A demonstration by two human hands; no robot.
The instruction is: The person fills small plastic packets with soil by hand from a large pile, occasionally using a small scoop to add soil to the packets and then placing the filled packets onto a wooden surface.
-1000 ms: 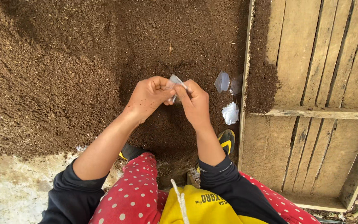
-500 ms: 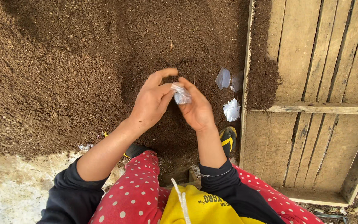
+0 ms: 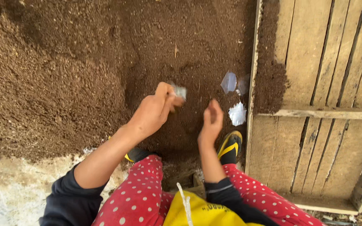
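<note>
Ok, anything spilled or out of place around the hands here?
Yes. Soil has spilled past the wooden edge onto the plank panel, and plastic scraps lie loose on the soil pile. The left hand holds another small plastic piece.

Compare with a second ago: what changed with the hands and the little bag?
The hands have parted. The left hand now holds the small plastic bag alone; the right hand has let go and hangs open. The plastic scraps and the soil pile are unchanged.

Soil heap (image 3: 84, 62) left, wooden frame (image 3: 315, 113) right; two plastic scraps (image 3: 236, 114) between (on soil, beside frame).
</note>
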